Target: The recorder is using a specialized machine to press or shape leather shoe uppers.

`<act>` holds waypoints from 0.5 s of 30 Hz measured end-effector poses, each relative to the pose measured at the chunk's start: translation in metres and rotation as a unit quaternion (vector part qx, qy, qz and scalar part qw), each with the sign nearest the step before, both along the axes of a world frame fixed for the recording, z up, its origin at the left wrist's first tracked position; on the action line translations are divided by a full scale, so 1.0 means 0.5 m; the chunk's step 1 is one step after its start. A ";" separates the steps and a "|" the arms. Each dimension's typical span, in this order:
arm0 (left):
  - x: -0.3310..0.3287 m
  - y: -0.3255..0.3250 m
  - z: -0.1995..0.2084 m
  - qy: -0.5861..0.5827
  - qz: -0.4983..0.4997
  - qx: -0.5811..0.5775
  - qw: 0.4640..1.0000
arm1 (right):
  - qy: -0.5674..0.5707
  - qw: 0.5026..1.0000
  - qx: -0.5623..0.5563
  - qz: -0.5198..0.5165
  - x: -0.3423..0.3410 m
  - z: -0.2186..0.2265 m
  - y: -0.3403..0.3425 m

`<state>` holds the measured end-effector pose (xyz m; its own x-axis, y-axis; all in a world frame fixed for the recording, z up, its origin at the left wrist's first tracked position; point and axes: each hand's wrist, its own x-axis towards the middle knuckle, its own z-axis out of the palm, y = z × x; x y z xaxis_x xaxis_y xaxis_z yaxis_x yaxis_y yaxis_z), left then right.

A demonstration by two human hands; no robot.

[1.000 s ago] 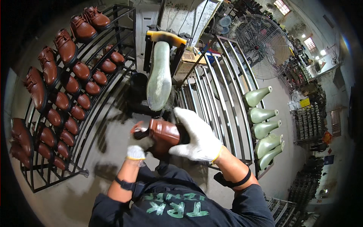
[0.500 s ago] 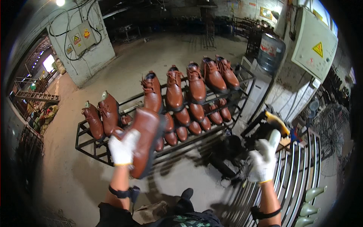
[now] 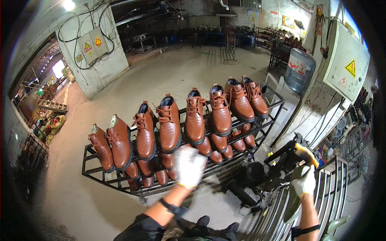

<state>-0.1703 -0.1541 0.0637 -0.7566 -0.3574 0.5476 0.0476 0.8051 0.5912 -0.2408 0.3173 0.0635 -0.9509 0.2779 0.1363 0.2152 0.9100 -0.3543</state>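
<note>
Status: your top row of brown shoes [image 3: 196, 122] holds eight, side by side along the black shoe rack [image 3: 89, 172], toes toward you. Six, from the third at left to the right end, show dark openings with no form visible. Call those done on that count. The two left-end shoes [image 3: 120, 146] show pale green inside the collars, so I'd read those as left. The lower-tier shoes [image 3: 219, 141] sit under the top row; collars mostly hidden, can't tell their state.

Your left hand [image 3: 189, 165] is in front of the rack's near side, just below the fourth shoe from left. It's blurred; no shoe shows in it. Can't tell how far the fingers are open, or whether they touch anything.

Your right hand [image 3: 304, 184] is on the upper part of a green last [image 3: 292, 205], fingers curled round it; how firm, can't tell. That last is at near right, tilted, wide end down, no shoe on it, beside the black stand [image 3: 252, 176] and just below its yellow bar [image 3: 306, 155].

Two more green lasts [image 3: 337, 224] lie bare at your near right, partly cut off, by the slatted metal rack [image 3: 342, 176].
</note>
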 end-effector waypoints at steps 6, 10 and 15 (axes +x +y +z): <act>0.016 0.548 -0.213 -0.311 -0.496 0.396 0.708 | 0.113 0.813 -0.549 0.155 0.050 0.140 0.037; -0.032 0.735 -0.182 -0.436 -0.474 0.535 0.547 | 0.277 0.822 -0.498 -0.008 0.115 0.027 0.092; 0.007 1.020 -0.119 -0.125 -0.576 0.260 0.765 | 0.312 0.795 -0.493 -0.165 0.152 -0.019 0.405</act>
<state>-0.1669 0.3559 0.0043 -0.7910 0.5058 0.3442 0.3809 -0.0330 0.9240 -0.1647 0.5196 0.0541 -0.6374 0.7620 0.1144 -0.1130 0.0543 -0.9921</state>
